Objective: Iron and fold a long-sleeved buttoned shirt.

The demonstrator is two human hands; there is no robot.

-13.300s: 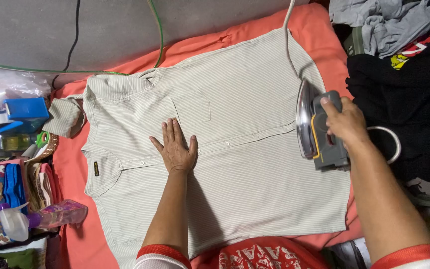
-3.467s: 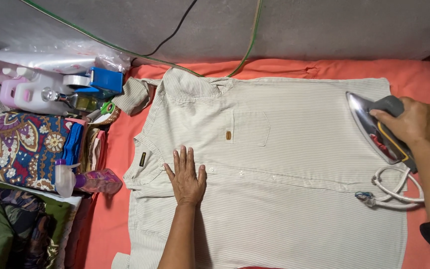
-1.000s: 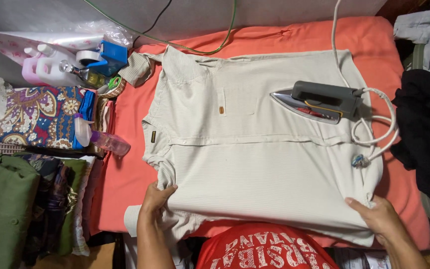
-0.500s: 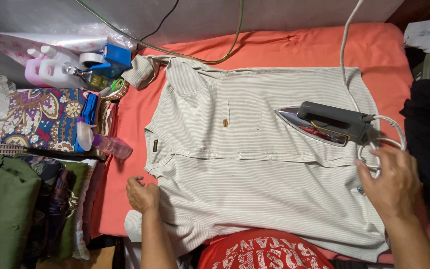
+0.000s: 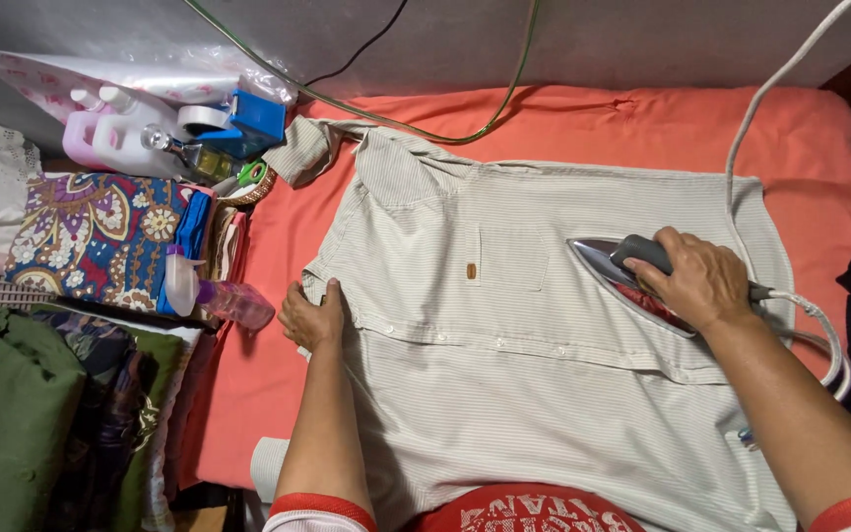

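Ironing a pale, finely striped button-front shirt (image 5: pixel 544 355) is the work shown here; the garment lies spread flat on the salmon-orange ironing pad (image 5: pixel 741 128), collar toward the pad's far left corner, hem toward its right end. The right hand (image 5: pixel 696 281) is wrapped closed around the dark handle of the electric iron (image 5: pixel 622 271), whose soleplate rests on the shirt just right of the chest pocket (image 5: pixel 509 258), tip pointing at the pocket. The left hand (image 5: pixel 315 315) lies palm-down, fingers loosely curled, on the shirt's left edge near the shoulder seam; it pins the cloth rather than gripping it.

Doing this pass well looks like a matter of keeping the fabric taut between the two hands: the pinning hand should draw the cloth gently away from the iron so no crease gets pressed in. The button placket (image 5: pixel 504 340) runs just below the iron, so steering the tip around the buttons, not over them, seems wise. The white cord (image 5: pixel 790 69) loops off the shirt's right side; it is best kept behind the iron, clear of the cloth. A plastic spray bottle (image 5: pixel 219 296) lies left of the shirt, within reach for damping stubborn folds.
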